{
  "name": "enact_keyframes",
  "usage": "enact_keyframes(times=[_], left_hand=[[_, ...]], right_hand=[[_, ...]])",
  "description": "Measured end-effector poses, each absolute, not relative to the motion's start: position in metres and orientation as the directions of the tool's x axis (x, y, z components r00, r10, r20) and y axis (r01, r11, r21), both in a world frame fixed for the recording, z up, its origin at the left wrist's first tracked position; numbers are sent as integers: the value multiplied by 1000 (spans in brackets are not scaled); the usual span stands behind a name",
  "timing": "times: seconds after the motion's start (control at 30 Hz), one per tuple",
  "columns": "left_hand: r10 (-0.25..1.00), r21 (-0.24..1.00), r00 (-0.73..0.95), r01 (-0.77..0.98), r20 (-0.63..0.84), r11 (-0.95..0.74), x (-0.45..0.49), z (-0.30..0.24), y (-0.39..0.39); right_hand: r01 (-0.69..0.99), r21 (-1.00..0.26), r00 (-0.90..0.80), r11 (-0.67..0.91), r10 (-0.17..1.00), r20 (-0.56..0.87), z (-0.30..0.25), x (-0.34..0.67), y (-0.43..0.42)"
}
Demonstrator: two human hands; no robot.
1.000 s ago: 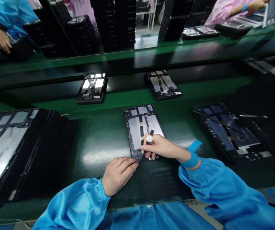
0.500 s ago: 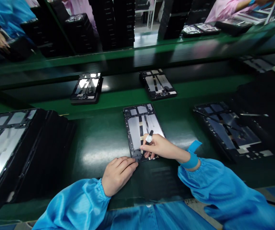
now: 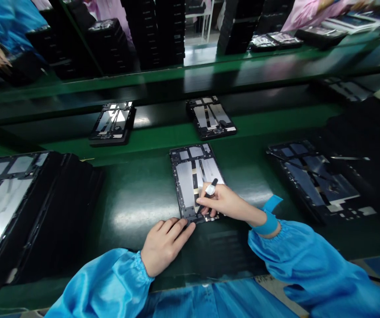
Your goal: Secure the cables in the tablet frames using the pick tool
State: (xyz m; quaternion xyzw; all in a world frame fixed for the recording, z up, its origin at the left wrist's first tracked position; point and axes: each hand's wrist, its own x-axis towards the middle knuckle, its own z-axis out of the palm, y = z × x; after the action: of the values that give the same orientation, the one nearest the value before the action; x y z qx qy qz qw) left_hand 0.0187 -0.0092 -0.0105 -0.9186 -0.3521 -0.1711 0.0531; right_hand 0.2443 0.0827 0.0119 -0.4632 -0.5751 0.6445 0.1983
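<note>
An opened tablet (image 3: 185, 179), its silvery inner plate and dark ribbon cable showing, lies before me on the green surface. In my right hand (image 3: 227, 201), a slim black pen-like tool (image 3: 213, 183) is pinched, with something white near its upper part. Its lower end points down at the tablet's near edge; the fingers partly hide the tip. My left hand (image 3: 166, 243) lies palm down with fingers stretched out, their tips touching the tablet's near left corner. That hand holds nothing.
Stacked opened tablets stand at left (image 3: 7, 198) and another opened tablet (image 3: 312, 176) lies at right, near a thin metal tool (image 3: 350, 158). Two more units (image 3: 113, 123), (image 3: 211, 117) sit on the strip beyond. Across the bench are black stacks (image 3: 156, 35) and co-workers' sleeves (image 3: 7, 22).
My right hand and the tool have shifted slightly right. My left fingertips have slid a little right along the near edge. The two units on the far strip have moved left.
</note>
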Motion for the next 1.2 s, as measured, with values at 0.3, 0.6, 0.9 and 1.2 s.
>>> enact_keyframes(times=[0.3, 0.6, 0.9, 1.2], left_hand=[[642, 109, 670, 656, 372, -747, 19, -20, -8], [655, 123, 644, 670, 394, -732, 20, -24, -8], [639, 32, 680, 675, 358, -737, 17, -25, -9], [709, 73, 649, 722, 274, -688, 37, -11, 0]], right_hand=[[419, -905, -386, -73, 888, -250, 14, 266, 61], [271, -940, -361, -207, 884, -299, 5, 267, 61], [308, -941, -366, -137, 896, -250, 9, 266, 60], [257, -950, -321, -176, 912, -255, 7, 265, 61]])
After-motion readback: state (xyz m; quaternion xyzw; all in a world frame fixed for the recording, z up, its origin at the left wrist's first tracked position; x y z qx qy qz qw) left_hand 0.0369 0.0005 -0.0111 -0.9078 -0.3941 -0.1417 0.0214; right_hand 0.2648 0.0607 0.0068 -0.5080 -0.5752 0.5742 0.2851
